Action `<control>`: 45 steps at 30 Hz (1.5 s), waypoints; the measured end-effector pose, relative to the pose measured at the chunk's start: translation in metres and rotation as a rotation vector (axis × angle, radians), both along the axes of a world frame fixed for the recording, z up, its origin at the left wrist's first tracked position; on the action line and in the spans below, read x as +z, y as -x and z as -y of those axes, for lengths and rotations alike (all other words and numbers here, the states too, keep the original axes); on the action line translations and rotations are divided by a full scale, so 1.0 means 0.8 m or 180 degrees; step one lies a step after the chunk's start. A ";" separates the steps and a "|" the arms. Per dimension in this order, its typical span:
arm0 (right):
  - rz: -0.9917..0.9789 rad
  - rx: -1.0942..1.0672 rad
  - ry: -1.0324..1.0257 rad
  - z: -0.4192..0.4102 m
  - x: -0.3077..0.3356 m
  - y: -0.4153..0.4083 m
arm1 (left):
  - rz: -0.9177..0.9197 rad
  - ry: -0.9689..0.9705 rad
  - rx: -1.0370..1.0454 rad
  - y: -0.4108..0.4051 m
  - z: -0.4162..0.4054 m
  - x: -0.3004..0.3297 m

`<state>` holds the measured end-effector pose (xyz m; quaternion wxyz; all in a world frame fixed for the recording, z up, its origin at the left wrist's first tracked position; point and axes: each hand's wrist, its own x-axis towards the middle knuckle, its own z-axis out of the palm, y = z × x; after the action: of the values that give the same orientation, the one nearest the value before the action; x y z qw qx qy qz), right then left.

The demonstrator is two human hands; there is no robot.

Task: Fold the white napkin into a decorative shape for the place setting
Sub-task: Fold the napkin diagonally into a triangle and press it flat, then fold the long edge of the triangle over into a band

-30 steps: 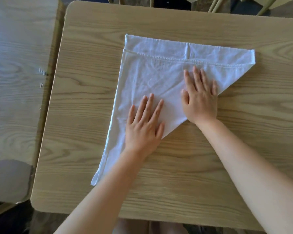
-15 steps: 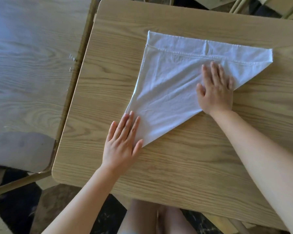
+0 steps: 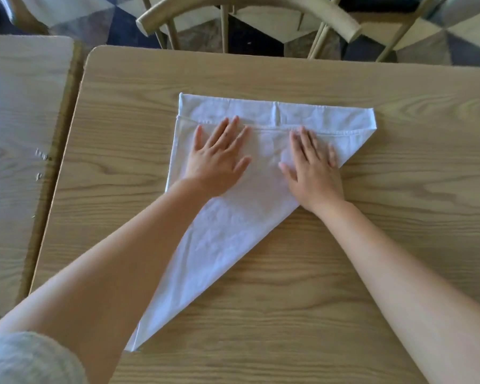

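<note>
Pressing flat on the white napkin [image 3: 233, 231]: both hands, palms down, fingers straight and slightly spread, nothing grasped. Left hand [image 3: 219, 159] lies on the cloth's left half, fingertips reaching the stitched hem line near the far edge. Right hand [image 3: 313, 170] lies on the right half, its outer side just at the napkin's diagonal right edge. Hands are apart, w/ a strip of bare cloth between them. Both forearms extend forward; left forearm crosses over the napkin's left edge, right forearm over bare table [image 3: 399, 87].

Napkin sits mid-table, nearer the far edge: roughly triangular, long straight side parallel to the far edge w/ a narrow band showing beyond the hem, point trailing toward the near-left corner.

Handling, judged: thin soft fabric, light, limp, not fragile; creases only if pressed, and prob. slides on the smooth wood top. Best hold is a pinch at a corner or hem, other palm pinning the rest.

Beyond: a chair [image 3: 247, 12] back at the far edge; second table [image 3: 20, 134] just beside the left edge.
</note>
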<state>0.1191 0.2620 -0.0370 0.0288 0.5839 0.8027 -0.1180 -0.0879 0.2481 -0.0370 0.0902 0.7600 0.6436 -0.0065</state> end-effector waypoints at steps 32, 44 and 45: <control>0.0288 0.0570 -0.0211 -0.140 0.066 -0.076 | -0.0049 0.0159 -0.0444 0.065 -0.117 0.065; -0.0016 0.1471 -0.1270 -0.098 0.029 -0.124 | 0.0143 -0.0583 -0.0792 0.073 -0.061 0.047; -0.0119 0.1440 -0.1217 -0.094 0.025 -0.131 | 0.0135 -0.0616 -0.0769 0.078 -0.054 0.042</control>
<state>0.2238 0.3369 -0.0169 -0.0710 0.3828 0.9205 0.0339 -0.1500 0.2912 -0.0032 0.0287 0.8370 0.5430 0.0609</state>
